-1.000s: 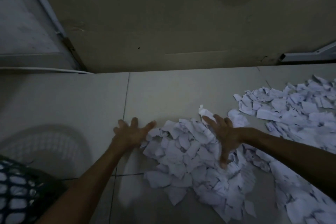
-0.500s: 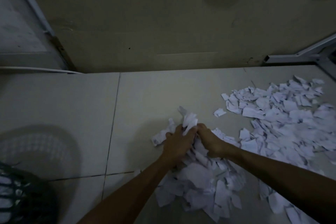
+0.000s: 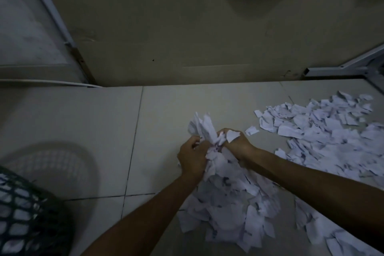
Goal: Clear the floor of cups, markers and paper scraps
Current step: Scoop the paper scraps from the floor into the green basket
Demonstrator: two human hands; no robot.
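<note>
A bunch of white torn paper scraps stands up crumpled between the left hand and the right hand, which grip it from either side. More scraps trail down from it in a heap on the tiled floor. Another spread of scraps lies flat to the right.

Left hand and right hand together, fingers curled, forearms converging

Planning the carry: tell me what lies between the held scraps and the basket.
Head view: only bare floor tile between scraps and basket.
</note>
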